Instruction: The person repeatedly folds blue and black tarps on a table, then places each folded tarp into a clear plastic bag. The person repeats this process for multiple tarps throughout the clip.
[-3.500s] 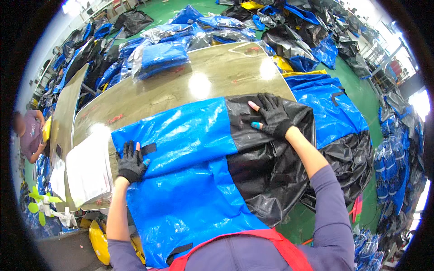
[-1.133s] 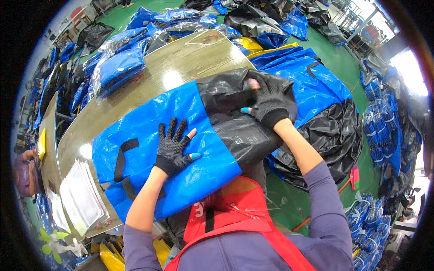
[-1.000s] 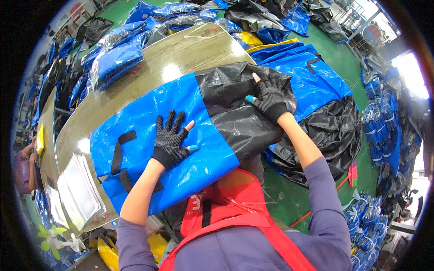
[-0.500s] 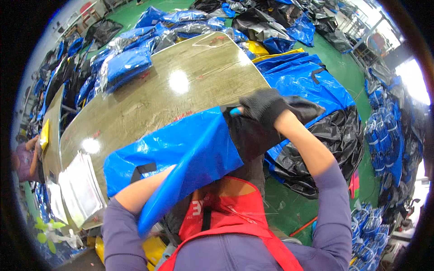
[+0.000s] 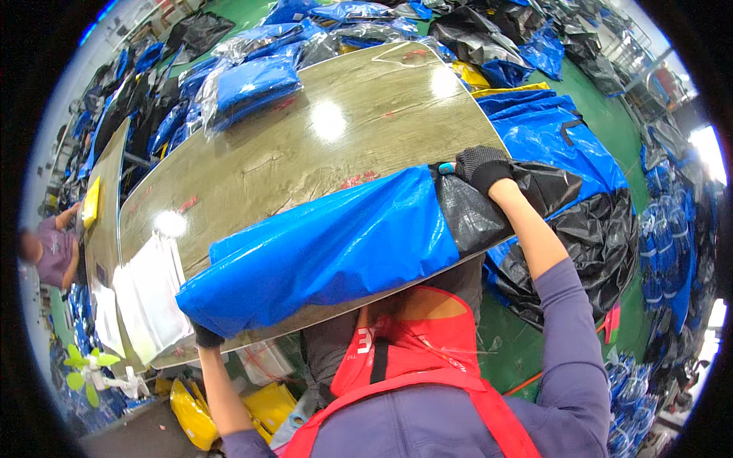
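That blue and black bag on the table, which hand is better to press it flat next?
Probably the right hand: it sits on top of the folded bag at its black end. The left hand is mostly hidden beneath the blue end, near the table edge.

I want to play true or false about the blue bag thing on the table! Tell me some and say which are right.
1. Both hands wear dark gloves. True: the left hand and right hand are gloved.
2. The folded cover is red and white. False: it is blue with a black end.
3. It lies on a wooden table. True.
4. The right hand is at the blue end. False: it grips the black end.
5. The person's apron is red. True.
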{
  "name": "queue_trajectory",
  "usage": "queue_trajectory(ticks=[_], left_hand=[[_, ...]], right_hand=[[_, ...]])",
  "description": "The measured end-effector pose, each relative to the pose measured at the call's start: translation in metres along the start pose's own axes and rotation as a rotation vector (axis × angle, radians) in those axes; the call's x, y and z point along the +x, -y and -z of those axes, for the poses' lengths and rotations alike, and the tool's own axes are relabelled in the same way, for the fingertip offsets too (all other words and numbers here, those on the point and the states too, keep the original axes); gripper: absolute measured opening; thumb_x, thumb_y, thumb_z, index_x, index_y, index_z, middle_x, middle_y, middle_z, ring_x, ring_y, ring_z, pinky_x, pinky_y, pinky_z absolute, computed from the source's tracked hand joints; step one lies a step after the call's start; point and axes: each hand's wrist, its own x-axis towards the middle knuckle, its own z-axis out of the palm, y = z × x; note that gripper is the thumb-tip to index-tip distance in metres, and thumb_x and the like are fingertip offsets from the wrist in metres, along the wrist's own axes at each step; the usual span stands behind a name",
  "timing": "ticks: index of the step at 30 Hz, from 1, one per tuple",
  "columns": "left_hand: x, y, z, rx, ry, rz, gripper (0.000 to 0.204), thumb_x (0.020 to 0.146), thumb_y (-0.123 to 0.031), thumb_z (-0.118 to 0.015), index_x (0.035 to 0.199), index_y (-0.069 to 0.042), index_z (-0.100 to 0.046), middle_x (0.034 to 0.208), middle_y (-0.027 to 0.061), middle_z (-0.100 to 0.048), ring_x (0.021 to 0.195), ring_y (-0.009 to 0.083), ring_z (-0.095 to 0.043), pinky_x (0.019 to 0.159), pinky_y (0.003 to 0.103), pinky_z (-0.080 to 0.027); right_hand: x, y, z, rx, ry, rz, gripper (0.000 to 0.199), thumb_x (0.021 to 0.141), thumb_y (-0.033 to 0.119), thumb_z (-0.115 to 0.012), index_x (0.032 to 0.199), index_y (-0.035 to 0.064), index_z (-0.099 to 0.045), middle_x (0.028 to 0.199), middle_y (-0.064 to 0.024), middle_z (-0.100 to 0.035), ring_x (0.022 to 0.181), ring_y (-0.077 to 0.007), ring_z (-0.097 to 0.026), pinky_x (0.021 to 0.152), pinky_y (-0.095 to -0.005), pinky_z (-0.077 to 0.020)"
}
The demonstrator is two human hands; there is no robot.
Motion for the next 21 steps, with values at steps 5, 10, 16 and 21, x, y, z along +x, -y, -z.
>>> queue_trajectory(ticks=[5,10,16,21], left_hand=[[-0.009,0.036,-0.016,-0.017,-0.211,-0.086,0.047,0.093,-0.040,-0.057,0.114,0.003,-0.061,0.084,0.0170,-0.058,0.073,0.0284,-0.050,0.067,0.045,-0.037],[0.029,-0.015,-0.043,0.694,0.004,0.045,0.054,0.088,-0.042,-0.062,0.118,0.003,-0.058,0.098,0.0279,-0.064,0.085,0.0415,-0.062,0.078,0.047,-0.048],[0.030,-0.037,-0.075,1.246,0.086,-0.763,0.056,0.092,-0.025,-0.049,0.143,-0.004,-0.039,0.150,0.0194,-0.034,0.140,0.0380,-0.026,0.117,0.043,-0.018],[0.027,-0.143,-0.145,1.640,0.388,-0.147,0.045,0.087,-0.028,-0.048,0.123,-0.006,-0.060,0.126,0.0174,-0.059,0.118,0.0336,-0.054,0.110,0.045,-0.030]], right_hand=[[-0.004,0.009,0.001,0.027,-0.017,-0.011,0.049,0.089,0.053,-0.049,0.099,0.0113,-0.072,0.101,-0.0174,-0.069,0.096,-0.0358,-0.066,0.084,-0.0476,-0.0509],[-0.036,0.008,-0.011,0.070,-0.218,0.032,0.042,0.090,0.049,-0.050,0.095,0.0123,-0.069,0.091,-0.0168,-0.069,0.084,-0.0342,-0.067,0.075,-0.0479,-0.0505],[-0.042,-0.001,-0.030,0.073,-0.447,0.163,0.039,0.089,0.044,-0.051,0.087,0.0092,-0.068,0.083,-0.0167,-0.067,0.078,-0.0347,-0.066,0.071,-0.0480,-0.0498],[-0.035,0.005,-0.031,0.070,-0.409,0.140,0.032,0.087,0.041,-0.055,0.087,0.0117,-0.069,0.084,-0.0138,-0.069,0.080,-0.0315,-0.068,0.071,-0.0454,-0.0514]])
